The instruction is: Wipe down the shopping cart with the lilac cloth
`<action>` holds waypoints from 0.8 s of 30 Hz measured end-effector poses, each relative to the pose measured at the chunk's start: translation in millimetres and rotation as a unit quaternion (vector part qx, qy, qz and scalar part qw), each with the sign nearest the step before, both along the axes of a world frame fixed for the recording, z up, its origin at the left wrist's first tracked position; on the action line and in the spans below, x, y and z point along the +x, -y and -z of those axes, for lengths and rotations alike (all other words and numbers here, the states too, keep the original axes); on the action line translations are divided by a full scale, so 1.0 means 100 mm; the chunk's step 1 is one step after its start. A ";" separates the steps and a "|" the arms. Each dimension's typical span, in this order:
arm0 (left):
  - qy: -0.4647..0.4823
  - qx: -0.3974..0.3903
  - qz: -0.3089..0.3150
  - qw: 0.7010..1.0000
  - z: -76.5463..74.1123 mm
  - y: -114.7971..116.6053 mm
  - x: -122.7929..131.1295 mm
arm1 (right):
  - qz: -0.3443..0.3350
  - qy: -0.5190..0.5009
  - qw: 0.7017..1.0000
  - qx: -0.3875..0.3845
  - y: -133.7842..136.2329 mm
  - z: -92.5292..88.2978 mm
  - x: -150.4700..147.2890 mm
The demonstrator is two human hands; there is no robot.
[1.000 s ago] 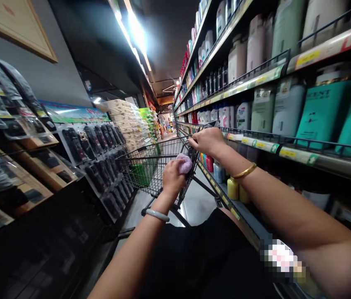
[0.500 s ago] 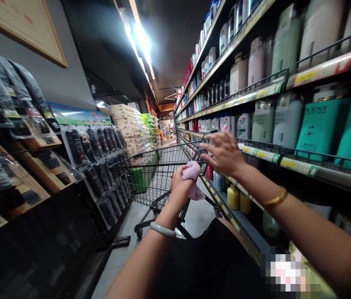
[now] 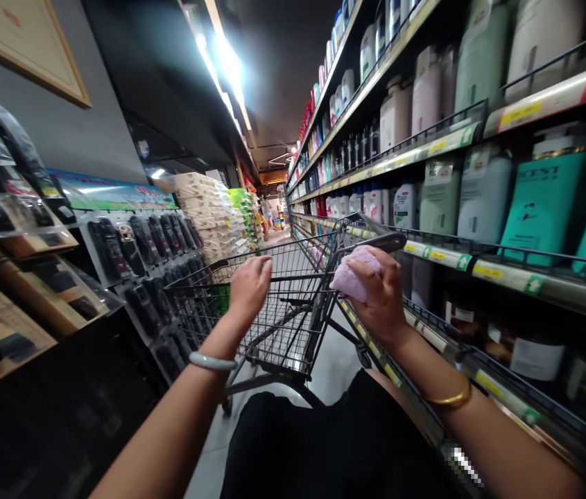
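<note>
A crumpled lilac cloth (image 3: 354, 274) is held in my right hand (image 3: 383, 294), whose fingers curl over it. That hand is just below the black handle (image 3: 376, 235) of a wire shopping cart (image 3: 293, 346); whether the cloth touches the handle frame I cannot tell. My left hand (image 3: 248, 287) appears in front of the cart's left side, its fingers curled together. Whatever those fingers may hold is hidden, and contact with the cart's wire is unclear. The cart stands at an angle before my knees.
Shelves on the right carry several bottles, among them a teal pump bottle (image 3: 542, 201) behind a low wire rail. Packaged goods hang on a rack (image 3: 152, 242) to the left. Stacked packs (image 3: 204, 215) line the aisle beyond the cart.
The lilac cloth has passed from my left hand to my right. My left hand has moved left and up, while my right hand has lowered and closed. The view has shifted slightly.
</note>
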State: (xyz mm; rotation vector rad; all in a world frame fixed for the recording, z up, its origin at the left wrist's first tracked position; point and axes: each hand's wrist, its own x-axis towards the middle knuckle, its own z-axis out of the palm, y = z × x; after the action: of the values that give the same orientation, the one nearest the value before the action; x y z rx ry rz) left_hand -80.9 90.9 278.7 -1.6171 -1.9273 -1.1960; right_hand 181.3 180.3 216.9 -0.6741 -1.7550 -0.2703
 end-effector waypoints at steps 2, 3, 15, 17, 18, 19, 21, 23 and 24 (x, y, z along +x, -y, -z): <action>-0.025 -0.025 -0.059 0.998 0.05 -0.06 -0.43 | 0.018 0.025 0.999 0.007 -0.03 0.14 -0.09; -0.038 -0.047 -0.077 0.995 0.09 -0.08 -0.61 | 0.019 0.053 0.998 0.015 -0.04 0.23 -0.15; -0.163 -0.108 -0.132 0.972 0.54 -0.12 -0.93 | 0.051 0.068 0.996 -0.012 -0.03 0.60 -0.25; -0.171 -0.107 -0.137 0.970 0.55 -0.07 -0.87 | 0.053 0.053 0.997 -0.010 -0.02 0.65 -0.23; -0.175 -0.109 -0.140 0.969 0.54 -0.04 -0.85 | 0.051 0.051 0.997 -0.013 -0.01 0.68 -0.23; -0.179 -0.111 -0.142 0.967 0.53 0.00 -0.83 | 0.046 0.051 0.998 -0.016 0.00 0.73 -0.25; -0.189 -0.115 -0.147 0.964 0.50 0.08 -0.81 | 0.032 0.053 0.998 -0.020 0.03 0.85 -0.30; -0.201 -0.117 -0.150 0.961 0.47 0.15 -0.79 | 0.011 0.040 0.999 -0.010 0.06 0.94 -0.37; -0.207 -0.115 -0.152 0.960 0.46 0.17 -0.78 | -0.002 0.029 1.000 0.000 0.08 0.95 -0.40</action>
State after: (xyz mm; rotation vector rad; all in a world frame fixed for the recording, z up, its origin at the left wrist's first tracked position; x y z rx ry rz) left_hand -158.7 73.4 233.1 -1.4607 -1.9874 -0.4816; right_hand 141.3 172.7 121.6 -0.6680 -1.8121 -0.2896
